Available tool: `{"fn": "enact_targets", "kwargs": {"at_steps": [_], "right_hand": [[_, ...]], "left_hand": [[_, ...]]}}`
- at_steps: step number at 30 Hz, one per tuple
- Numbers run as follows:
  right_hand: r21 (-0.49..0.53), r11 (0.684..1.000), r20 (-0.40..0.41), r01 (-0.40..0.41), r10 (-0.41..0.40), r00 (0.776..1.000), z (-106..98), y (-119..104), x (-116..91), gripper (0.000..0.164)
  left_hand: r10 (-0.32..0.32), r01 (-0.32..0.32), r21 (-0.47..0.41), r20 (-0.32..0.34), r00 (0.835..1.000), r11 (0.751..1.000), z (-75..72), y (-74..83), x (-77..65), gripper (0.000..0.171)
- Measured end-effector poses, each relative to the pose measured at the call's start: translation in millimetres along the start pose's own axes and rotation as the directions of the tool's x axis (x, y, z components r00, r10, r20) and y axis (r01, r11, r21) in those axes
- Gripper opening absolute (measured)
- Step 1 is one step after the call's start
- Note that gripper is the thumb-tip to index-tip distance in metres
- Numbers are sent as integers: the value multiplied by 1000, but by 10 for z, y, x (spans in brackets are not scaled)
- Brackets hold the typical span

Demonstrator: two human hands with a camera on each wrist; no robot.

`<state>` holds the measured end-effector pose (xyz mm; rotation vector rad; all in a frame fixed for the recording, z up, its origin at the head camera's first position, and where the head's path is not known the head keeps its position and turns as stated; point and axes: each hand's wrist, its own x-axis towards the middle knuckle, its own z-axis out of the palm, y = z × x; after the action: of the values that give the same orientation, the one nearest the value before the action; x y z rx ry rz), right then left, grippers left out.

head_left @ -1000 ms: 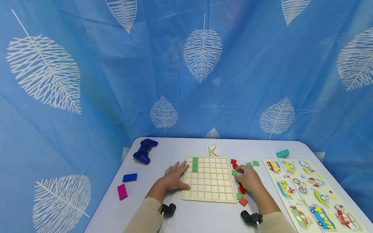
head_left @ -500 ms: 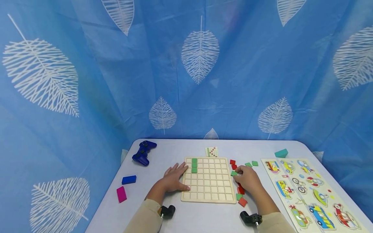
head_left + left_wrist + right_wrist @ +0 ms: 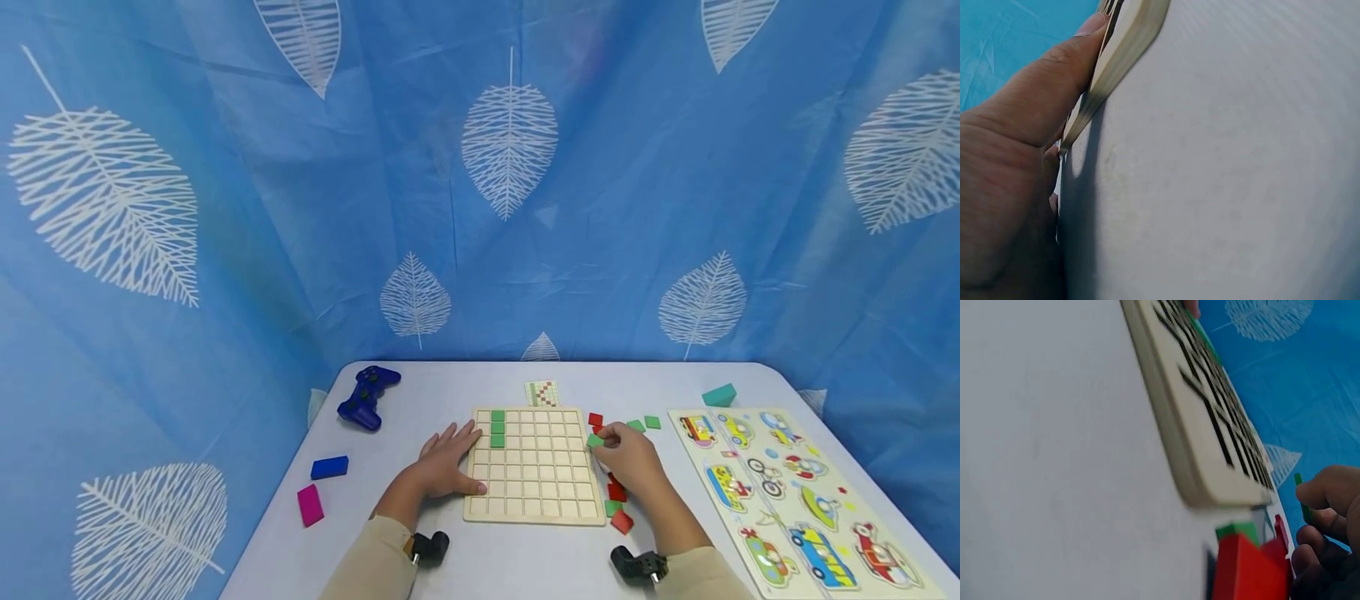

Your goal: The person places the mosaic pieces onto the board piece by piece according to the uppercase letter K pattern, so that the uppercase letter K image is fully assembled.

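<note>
A wooden grid board (image 3: 532,483) lies on the table with a column of three green squares (image 3: 498,428) in its upper left. My left hand (image 3: 444,468) rests at the board's left edge, fingers spread and the thumb (image 3: 1054,87) over its rim. Between thumb and fingers, my right hand (image 3: 632,458) pinches a green tile (image 3: 596,441) beside the board's right edge; the right wrist view shows this tile (image 3: 1302,497) edge-on, raised. Red tiles (image 3: 617,492) and another green tile (image 3: 612,507) lie under and in front of that hand, some partly hidden by it.
A small pattern card (image 3: 542,393) lies behind the board. Two green tiles (image 3: 652,422) sit at the back right. A vehicle puzzle board (image 3: 795,500) and a teal block (image 3: 719,395) are on the right. To the left are a game controller (image 3: 367,397), a blue block (image 3: 330,467) and a pink block (image 3: 310,505).
My right hand has picked up the green tile from beside the board and moved it slightly up and left. The left hand stays on the board's edge. The head view has shifted slightly.
</note>
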<state>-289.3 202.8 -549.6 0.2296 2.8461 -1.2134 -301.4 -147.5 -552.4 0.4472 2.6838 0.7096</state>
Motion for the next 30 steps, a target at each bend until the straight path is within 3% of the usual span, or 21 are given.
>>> {"fn": "enact_targets", "kwargs": {"at_steps": [9, 24, 30], "right_hand": [[53, 996, 10, 66, -67, 998, 159, -382, -68, 26], [160, 969, 83, 190, -205, 975, 705, -831, -175, 19], [139, 967, 114, 212, -228, 967, 907, -910, -226, 19]], "left_hand": [[1, -1, 2, 4, 1000, 1000, -19, 1, -12, 109], [-3, 3, 13, 1, 1000, 1000, -33, -18, 30, 109], [4, -4, 23, 7, 1000, 1000, -4, -38, 16, 110]]}}
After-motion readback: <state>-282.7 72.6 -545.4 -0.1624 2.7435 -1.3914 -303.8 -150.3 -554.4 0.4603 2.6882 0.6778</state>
